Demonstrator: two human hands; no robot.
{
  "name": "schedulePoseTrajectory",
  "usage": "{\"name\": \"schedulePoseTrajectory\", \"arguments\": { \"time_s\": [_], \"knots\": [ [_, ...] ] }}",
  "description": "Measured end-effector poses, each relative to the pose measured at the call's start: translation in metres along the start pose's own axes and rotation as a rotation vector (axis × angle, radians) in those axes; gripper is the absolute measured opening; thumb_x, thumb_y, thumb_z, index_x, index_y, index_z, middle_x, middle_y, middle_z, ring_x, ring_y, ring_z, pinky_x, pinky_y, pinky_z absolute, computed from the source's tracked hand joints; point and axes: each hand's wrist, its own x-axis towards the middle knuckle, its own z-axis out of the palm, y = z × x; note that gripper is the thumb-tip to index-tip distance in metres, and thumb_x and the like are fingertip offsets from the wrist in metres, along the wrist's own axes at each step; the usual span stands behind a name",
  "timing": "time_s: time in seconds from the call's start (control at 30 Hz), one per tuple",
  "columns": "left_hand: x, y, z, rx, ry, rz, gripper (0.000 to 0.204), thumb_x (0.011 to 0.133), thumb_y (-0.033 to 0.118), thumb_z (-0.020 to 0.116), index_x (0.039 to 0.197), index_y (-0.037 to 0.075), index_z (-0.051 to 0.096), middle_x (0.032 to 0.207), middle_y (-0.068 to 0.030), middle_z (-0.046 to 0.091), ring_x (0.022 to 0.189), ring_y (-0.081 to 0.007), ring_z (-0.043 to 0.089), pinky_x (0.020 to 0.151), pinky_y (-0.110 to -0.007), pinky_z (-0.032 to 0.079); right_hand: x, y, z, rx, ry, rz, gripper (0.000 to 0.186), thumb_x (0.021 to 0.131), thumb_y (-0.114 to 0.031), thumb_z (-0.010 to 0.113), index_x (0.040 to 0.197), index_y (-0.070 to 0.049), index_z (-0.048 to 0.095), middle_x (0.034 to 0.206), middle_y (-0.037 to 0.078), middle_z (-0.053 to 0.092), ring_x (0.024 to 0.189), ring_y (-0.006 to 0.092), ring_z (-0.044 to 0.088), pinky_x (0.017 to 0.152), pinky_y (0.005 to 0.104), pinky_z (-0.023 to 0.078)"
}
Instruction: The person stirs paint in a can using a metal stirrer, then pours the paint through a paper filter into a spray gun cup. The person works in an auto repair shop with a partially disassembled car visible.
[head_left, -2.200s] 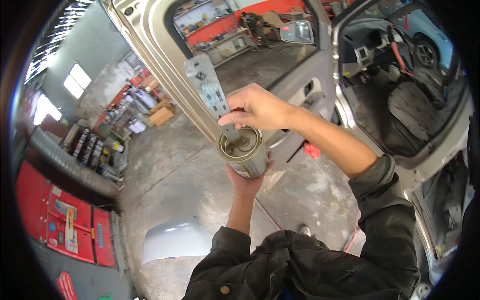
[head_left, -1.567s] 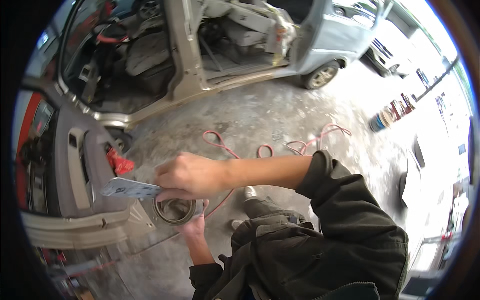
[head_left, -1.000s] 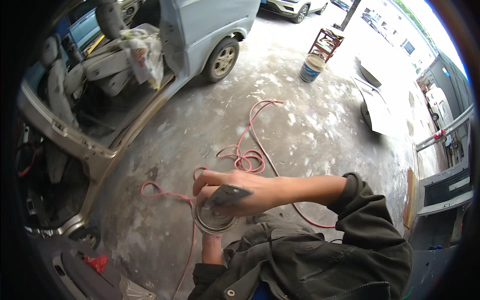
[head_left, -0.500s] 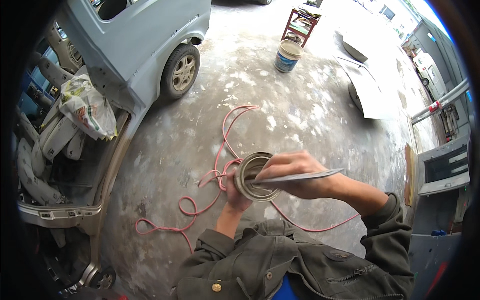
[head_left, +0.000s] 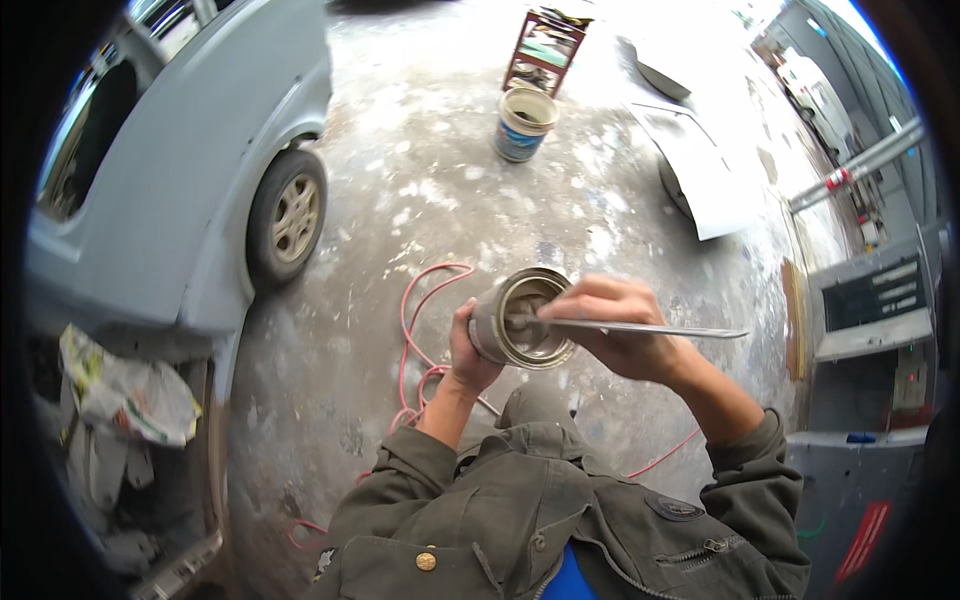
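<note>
My left hand grips the side of an open metal can in the middle of the head view, low in front of my body. Grey-brown liquid shows inside it. My right hand is above the can's right side with its fingers closed on a flat metal strip, one end of which dips into the liquid while the other sticks out to the right.
A grey van body with a plastic bag stands at the left. A pink hose loops on the concrete floor. Ahead are a bucket, a wooden rack and white panels. Grey equipment stands at the right.
The view has swung round from the van's open door toward the yard. Both hands still hold the can and strip; lately they have shifted slightly up, and the strip lies more horizontally.
</note>
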Motion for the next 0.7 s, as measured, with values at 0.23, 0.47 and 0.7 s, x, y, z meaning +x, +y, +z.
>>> {"name": "schedulePoseTrajectory", "arguments": {
  "time_s": [0.23, 0.47, 0.7],
  "knots": [
    [0.160, 0.050, 0.017, -0.059, -0.023, 0.019, 0.071, 0.100, 0.055, 0.035, 0.142, 0.001, 0.055, 0.137, -0.0156, 0.063, 0.125, -0.0306, 0.062, 0.108, -0.046, 0.050, 0.083, 0.133, -0.070, -0.038, -0.098, 0.075, 0.010, 0.085, -0.008, 0.075, 0.094, -0.005, 0.070, 0.086, 0.012, 0.067, 0.073, 0.0339, 0.065, 0.063, 0.0438, 0.051],
    [0.335, 0.097, 0.033, -0.137, -0.085, 0.244, 0.067, 0.101, 0.050, 0.036, 0.143, 0.001, 0.054, 0.142, -0.0186, 0.059, 0.133, -0.0315, 0.056, 0.115, -0.048, 0.043, 0.216, 0.313, -0.107, 0.163, -0.030, -0.222, 0.007, 0.087, -0.008, 0.075, 0.089, -0.003, 0.072, 0.089, 0.013, 0.069, 0.075, 0.0320, 0.067, 0.066, 0.0419, 0.053],
    [0.479, 0.148, 0.066, -0.094, 0.001, 0.337, 0.069, 0.100, 0.052, 0.037, 0.149, 0.005, 0.049, 0.147, -0.0155, 0.056, 0.135, -0.0343, 0.053, 0.116, -0.051, 0.043, 0.311, 0.426, -0.197, 0.134, -0.198, -0.187, 0.014, 0.090, -0.010, 0.073, 0.102, -0.003, 0.073, 0.095, 0.014, 0.072, 0.082, 0.0310, 0.072, 0.068, 0.0405, 0.057]
  ]
}}
